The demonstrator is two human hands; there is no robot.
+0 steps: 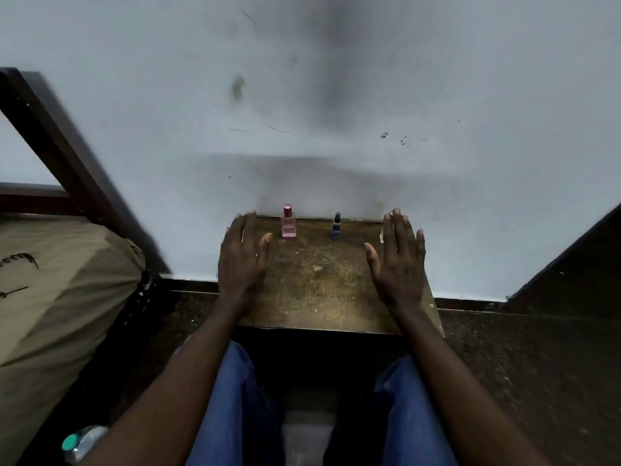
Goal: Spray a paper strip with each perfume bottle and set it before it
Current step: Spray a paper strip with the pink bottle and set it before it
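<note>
Looking down from the head camera, the person sat at a small worn table (319,290) pushed against a pale, smudged wall (336,95). Both task bottles stood upright at the table's far edge, close to the wall: the pink bottle (288,225) left of centre and the smaller blue bottle (336,226) near it, the two apart. The left hand (240,260) lay palm down over the table's left side, fingers straight and thumb spread, holding nothing. The right hand (400,260) mirrored it on the right side, flat and likewise empty. Whether the palms pressed on the wood or hovered just over it could not be told. No bottle was touched, and the space before each held no strip.

A small pale scrap (382,236) showed at the table's far right, just beside the right hand; whether it was a paper strip could not be told. A tan sack (60,297) sat on the floor to the left, with a capped plastic bottle (80,443) nearer the person.

The job looked unstarted. Both bottles were narrow, tall and light, so a hurried reach could tip one over against the wall or into its neighbour. The left thumb was close to the pink bottle and could clip it. If that scrap was the strip, a sweep of the right hand could brush it off the edge.
</note>
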